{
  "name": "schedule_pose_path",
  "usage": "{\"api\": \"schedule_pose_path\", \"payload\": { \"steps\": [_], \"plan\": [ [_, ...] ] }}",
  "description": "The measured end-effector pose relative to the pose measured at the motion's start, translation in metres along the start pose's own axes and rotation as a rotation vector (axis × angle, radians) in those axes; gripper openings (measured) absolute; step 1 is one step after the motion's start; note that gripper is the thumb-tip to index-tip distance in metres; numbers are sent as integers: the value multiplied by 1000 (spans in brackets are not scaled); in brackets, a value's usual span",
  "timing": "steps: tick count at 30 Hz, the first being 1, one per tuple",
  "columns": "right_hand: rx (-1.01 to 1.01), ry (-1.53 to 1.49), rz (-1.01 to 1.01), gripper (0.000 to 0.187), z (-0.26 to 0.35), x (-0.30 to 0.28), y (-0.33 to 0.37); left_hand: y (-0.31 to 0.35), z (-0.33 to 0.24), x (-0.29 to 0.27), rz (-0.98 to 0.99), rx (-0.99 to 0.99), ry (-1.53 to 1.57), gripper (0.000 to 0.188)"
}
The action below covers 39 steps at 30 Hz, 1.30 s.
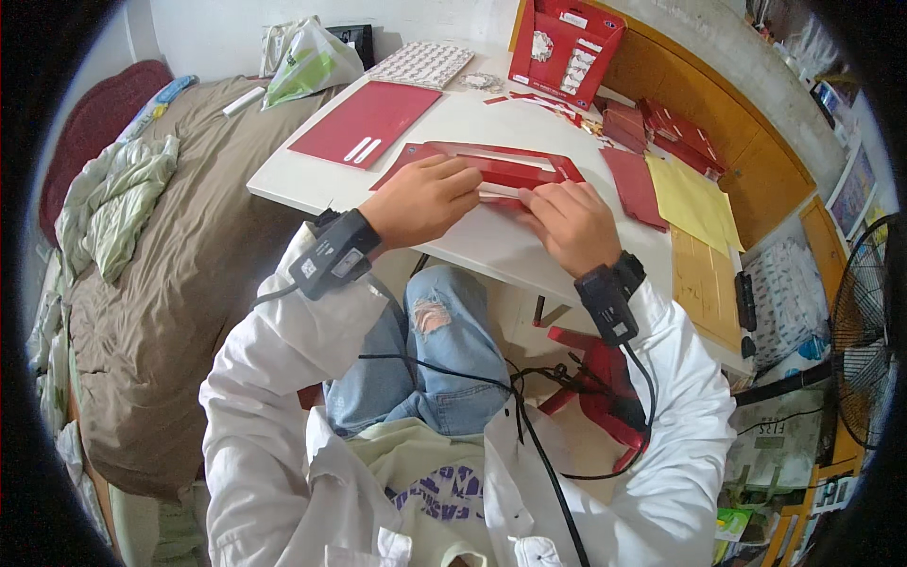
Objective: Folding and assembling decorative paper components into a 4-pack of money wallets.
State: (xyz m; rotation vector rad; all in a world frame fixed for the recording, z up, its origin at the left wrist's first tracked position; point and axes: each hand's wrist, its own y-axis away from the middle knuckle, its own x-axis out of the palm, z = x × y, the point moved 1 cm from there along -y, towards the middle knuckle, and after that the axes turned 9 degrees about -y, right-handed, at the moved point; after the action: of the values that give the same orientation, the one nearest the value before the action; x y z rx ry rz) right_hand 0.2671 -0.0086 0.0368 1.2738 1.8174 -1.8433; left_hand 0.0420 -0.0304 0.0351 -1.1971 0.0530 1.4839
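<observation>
A red cardboard piece [516, 174] with a long cut-out window lies at the near edge of the white table. My left hand [427, 200] is closed at its left part, knuckles up, fingertips curled out of sight. At the near right corner my right hand [571, 225] is closed too, thumb and fingers pinching the edge. A pale, shiny strip shows between the two hands; I cannot tell whether it is film or card. Left of the hands a flat red board [365, 123] bears two white rounded strips [360, 149].
On the white table [293, 180] stand a red gift box [567, 52] and a patterned white sheet [420, 64]. Red cards, scraps, a yellow sheet [694, 203] and a tan board [704, 288] lie right. A bed [179, 283] is left, a fan [864, 331] right. Black cables [543, 454] cross my lap.
</observation>
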Motion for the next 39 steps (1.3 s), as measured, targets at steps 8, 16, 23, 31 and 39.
{"api": "schedule_pose_path", "payload": {
  "steps": [8, 16, 23, 31, 39],
  "plan": [
    [-17, 128, 32, 14, 4, 3, 0, -27, -20, 7, -35, -22, -26, 17],
    [-76, 122, -56, 15, 5, -10, 7, -9, -14, 2, -21, -69, -36, 18],
    [-59, 180, 38, 11, 18, -6, 2, -22, -26, 8, 11, -7, 19, 14],
    [-167, 228, 10, 14, 21, -3, 6, -14, -27, 7, -10, -51, 43, 17],
    [19, 112, 14, 24, 16, -13, 17, 14, -7, 11, 19, -40, -72, 44]
  ]
}}
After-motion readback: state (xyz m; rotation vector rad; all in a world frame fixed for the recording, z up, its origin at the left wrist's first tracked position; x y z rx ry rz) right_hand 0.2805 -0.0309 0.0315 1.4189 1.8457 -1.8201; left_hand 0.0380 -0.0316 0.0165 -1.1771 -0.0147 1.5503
